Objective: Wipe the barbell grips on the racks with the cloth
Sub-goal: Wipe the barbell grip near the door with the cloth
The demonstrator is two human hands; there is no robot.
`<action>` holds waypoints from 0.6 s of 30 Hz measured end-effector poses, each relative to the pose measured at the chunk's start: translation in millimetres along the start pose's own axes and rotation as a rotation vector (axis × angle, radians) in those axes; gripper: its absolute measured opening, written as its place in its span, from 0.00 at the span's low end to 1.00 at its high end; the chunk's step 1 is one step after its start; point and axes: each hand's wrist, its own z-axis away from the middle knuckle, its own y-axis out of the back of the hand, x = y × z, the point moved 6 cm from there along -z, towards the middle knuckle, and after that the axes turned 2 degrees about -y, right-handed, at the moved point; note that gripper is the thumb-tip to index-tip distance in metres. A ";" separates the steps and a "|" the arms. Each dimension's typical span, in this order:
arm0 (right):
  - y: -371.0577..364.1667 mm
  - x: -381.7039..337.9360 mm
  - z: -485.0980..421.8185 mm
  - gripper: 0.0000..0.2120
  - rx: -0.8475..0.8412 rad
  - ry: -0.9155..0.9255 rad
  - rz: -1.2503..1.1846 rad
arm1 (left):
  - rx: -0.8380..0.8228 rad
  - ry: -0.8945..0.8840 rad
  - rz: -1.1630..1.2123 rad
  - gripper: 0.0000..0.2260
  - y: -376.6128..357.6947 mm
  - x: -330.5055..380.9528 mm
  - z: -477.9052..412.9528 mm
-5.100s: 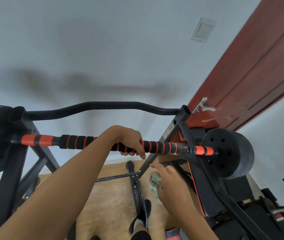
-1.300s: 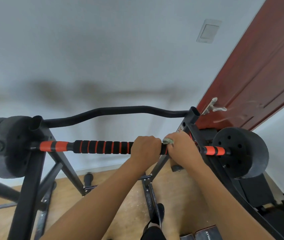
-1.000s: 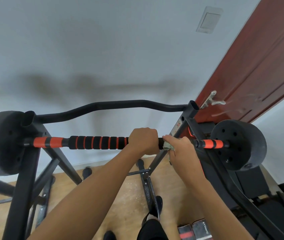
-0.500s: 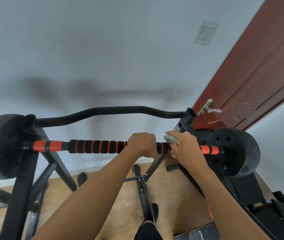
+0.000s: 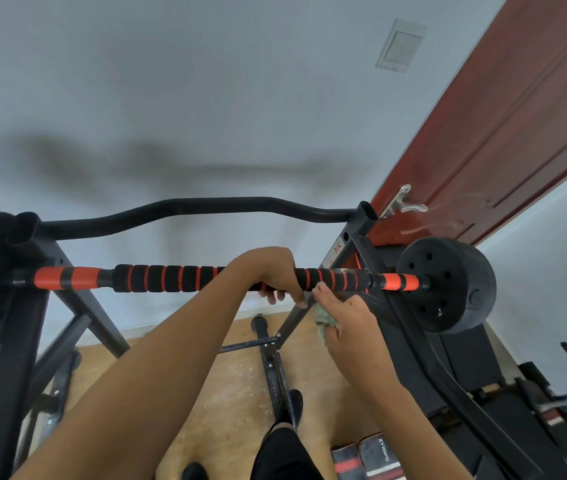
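A barbell with a black and orange ribbed foam grip (image 5: 171, 278) lies across a black rack (image 5: 8, 368), with a black weight plate (image 5: 448, 284) at its right end. My left hand (image 5: 271, 271) grips the bar from above near the middle. Just under the bar and to the right, my right hand (image 5: 347, 320) holds a bunched pale green cloth (image 5: 323, 322), its fingertips reaching up toward the grip's underside.
A curved black bar (image 5: 188, 207) spans the rack's top. A dark red door with a metal handle (image 5: 401, 202) stands at the right, a black bench (image 5: 465, 375) below it. Wooden floor and rack feet (image 5: 275, 372) lie beneath.
My right hand with the cloth has come off the top of the bar and dropped just below it. My left hand keeps its hold on the grip.
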 end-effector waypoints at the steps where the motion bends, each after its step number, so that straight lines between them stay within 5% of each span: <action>1: 3.3 1.3 3.2 0.26 0.010 -0.013 -0.023 | 0.098 -0.069 -0.097 0.21 3.3 4.5 5.9; 5: 35.0 -6.0 -22.7 0.24 0.124 -0.022 -0.065 | 0.594 -0.175 -0.559 0.15 -5.1 21.4 38.6; 9: 26.9 -14.1 -66.4 0.18 0.095 -0.014 0.040 | 0.742 -0.156 -0.652 0.10 -22.6 22.6 41.3; 13: -5.2 -12.7 -59.7 0.10 0.108 -0.003 0.076 | 0.691 -0.048 -0.656 0.12 -10.1 21.0 27.4; 18: -13.1 -4.1 -47.0 0.22 0.113 -0.079 -0.010 | 0.343 0.086 -0.411 0.10 -2.7 13.6 8.0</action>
